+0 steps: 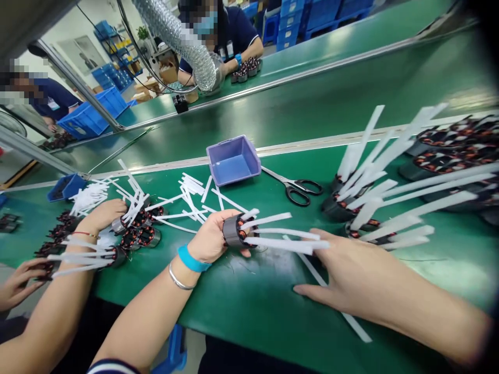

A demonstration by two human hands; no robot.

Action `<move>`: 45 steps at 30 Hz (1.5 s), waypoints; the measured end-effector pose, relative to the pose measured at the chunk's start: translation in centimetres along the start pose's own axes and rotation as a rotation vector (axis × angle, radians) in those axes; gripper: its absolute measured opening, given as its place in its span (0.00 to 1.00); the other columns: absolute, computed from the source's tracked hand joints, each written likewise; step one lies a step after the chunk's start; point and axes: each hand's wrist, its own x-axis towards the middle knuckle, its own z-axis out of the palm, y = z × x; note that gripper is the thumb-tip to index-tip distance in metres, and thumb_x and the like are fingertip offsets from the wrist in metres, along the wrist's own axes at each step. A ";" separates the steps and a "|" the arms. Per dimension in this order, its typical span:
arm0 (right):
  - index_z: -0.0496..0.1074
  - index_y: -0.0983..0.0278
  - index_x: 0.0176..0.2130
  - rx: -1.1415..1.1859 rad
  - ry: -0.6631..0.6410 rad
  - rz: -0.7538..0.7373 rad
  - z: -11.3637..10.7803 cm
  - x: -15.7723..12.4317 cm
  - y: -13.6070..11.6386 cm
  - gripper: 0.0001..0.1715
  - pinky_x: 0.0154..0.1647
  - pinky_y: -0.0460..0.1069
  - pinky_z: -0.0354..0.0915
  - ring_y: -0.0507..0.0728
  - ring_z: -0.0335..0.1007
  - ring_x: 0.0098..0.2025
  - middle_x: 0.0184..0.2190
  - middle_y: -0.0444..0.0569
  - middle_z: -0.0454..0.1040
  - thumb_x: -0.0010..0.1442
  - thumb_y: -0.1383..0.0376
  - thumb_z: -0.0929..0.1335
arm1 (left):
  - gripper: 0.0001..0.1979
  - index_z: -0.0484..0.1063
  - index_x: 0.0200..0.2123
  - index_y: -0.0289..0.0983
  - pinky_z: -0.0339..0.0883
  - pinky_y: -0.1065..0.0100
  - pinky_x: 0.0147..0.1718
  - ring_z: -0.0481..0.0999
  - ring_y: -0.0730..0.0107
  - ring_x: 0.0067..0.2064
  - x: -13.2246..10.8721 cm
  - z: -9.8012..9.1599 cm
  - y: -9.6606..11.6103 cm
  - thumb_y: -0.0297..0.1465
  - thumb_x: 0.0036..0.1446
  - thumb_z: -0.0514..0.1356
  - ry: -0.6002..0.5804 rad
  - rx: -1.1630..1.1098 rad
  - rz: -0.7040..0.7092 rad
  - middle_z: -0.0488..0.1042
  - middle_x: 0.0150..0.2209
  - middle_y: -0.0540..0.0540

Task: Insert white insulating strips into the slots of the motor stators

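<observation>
My left hand [208, 240], with a teal wristband and a silver bangle, is closed round a dark ring-shaped motor stator [234, 232]. Several white insulating strips [286, 245] stick out of the stator toward the right. At the ends of those strips is my right hand [351, 270], its thumb stretched apart from the fingers. Its fingertips are partly hidden behind the strips, and I cannot tell whether they touch. Under that hand a loose white strip [356, 328] lies on the green table. Further right stand stators [336, 206] with white strips standing out of them.
A purple bin [234, 174] and black-handled scissors [298, 189] lie beyond my hands. Loose white strips [191, 200] are scattered left of the bin. A co-worker's hand [107, 213] handles stators [142, 236] at left. Stacked stators [432, 169] stand at far right.
</observation>
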 end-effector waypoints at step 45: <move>0.75 0.61 0.26 0.828 -0.138 0.203 1.1 1.5 -0.7 0.09 0.31 0.47 0.67 0.57 0.70 0.32 0.33 0.49 0.74 0.47 0.58 0.75 | 0.08 0.73 0.34 0.34 0.66 0.72 0.30 0.71 0.73 0.29 -1.7 1.4 -2.8 0.29 0.50 0.57 -0.019 0.782 0.350 0.75 0.28 0.46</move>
